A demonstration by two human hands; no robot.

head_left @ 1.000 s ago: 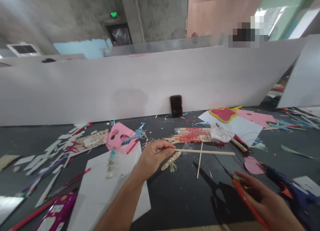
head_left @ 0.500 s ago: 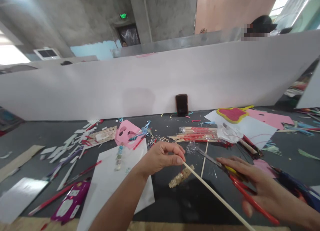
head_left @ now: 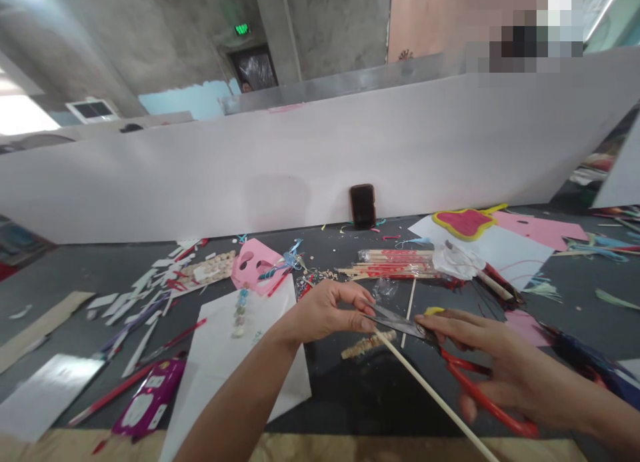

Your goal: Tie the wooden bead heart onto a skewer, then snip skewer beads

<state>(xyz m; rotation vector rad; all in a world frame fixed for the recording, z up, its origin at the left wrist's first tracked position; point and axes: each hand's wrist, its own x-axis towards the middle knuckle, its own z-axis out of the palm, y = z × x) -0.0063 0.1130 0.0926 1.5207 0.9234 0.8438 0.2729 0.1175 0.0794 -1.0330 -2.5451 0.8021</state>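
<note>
My left hand (head_left: 327, 307) pinches the end of a long pale wooden stick (head_left: 433, 390) that slants down to the right, past the bottom edge. In my right hand (head_left: 493, 355) are red-handled scissors (head_left: 473, 385), with a yellow part by the fingers. Their blades are parted and reach to my left fingertips, just above the stick's end. What lies between the blades is too small to tell. Below my left fingers is a beige beaded strip (head_left: 365, 345); I cannot tell whether it hangs from the stick. A thin stick (head_left: 409, 312) lies behind.
Packed wooden sticks (head_left: 395, 265) lie beyond my hands. White paper (head_left: 215, 375) with a strip of beads (head_left: 241, 313) is at left, near a purple packet (head_left: 150, 399). A phone (head_left: 363, 207) leans on the white partition (head_left: 310, 155). A pink and yellow shape (head_left: 465, 223) rests on paper.
My right hand has brought the scissors left, from beside the stick to my left fingertips. My left hand keeps its pinch on the stick, and the beaded strip has swung flatter.
</note>
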